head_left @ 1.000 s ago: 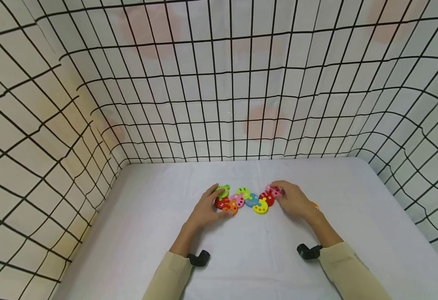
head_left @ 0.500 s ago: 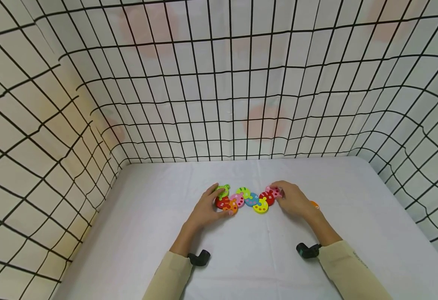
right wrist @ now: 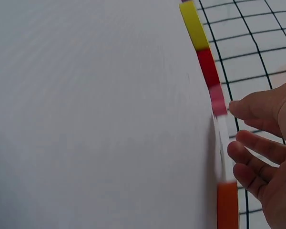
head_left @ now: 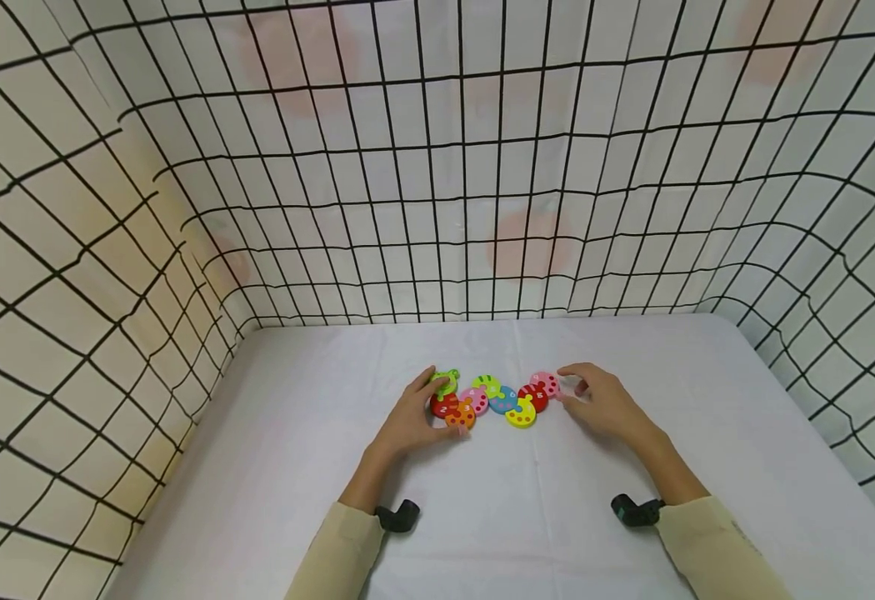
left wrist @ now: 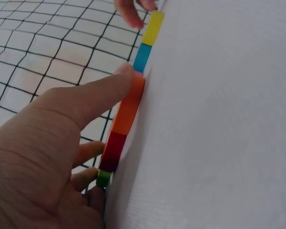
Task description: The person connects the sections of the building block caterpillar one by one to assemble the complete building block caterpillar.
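Note:
Round, coloured puzzle pieces with printed dots and numbers interlock in a wavy chain on the white table. Around its left end spreads my left hand (head_left: 411, 417), fingertips at the green end piece (head_left: 447, 383) and thumb by the orange piece (head_left: 460, 415); a red piece (left wrist: 112, 151) lies between. To the right run a pink, a lime, a blue (head_left: 502, 400), a yellow (head_left: 521, 414) and a red piece (head_left: 532, 398). A pink dotted piece (head_left: 546, 383) ends the chain. Beside it, my right hand (head_left: 604, 402) has fingers parted and grips nothing.
Another orange piece (right wrist: 228, 206) lies near my right hand, hidden in the head view. A pale strip (right wrist: 225, 145) of unclear kind shows before it. White cloth with a black grid (head_left: 467, 175) surrounds the table (head_left: 482, 517) at the back and sides.
My right hand has let go of the pink end piece and moved slightly right, covering the loose orange piece in the head view. My left hand stays almost still.

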A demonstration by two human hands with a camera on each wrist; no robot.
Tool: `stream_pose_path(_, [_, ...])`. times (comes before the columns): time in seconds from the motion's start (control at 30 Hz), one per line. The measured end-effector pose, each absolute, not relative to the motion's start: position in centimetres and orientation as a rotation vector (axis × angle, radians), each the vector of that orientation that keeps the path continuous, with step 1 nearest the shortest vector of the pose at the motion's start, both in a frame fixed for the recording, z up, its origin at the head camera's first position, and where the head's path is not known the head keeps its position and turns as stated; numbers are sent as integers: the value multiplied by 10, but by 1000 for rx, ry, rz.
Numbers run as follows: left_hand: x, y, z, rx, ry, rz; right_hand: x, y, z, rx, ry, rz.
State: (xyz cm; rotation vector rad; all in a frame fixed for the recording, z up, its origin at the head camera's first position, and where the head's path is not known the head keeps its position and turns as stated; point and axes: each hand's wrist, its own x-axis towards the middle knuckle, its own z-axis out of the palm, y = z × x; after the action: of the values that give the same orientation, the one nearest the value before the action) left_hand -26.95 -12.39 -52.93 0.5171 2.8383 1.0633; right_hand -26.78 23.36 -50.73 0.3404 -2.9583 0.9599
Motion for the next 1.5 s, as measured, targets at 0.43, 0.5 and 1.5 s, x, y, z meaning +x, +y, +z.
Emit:
stream_pose_path(0.43, [-272, -130, -531, 525, 2846, 1056, -243, 283, -505, 266, -2915, 920])
stream_pose_path(0.5, [-272, -131, -531, 529, 2839, 1043, -240, 286, -506, 251, -2935, 924])
stream_pose_path(1.5, [-272, -129, -528, 476, 2835, 1109, -238, 289, -514, 289, -2914, 965])
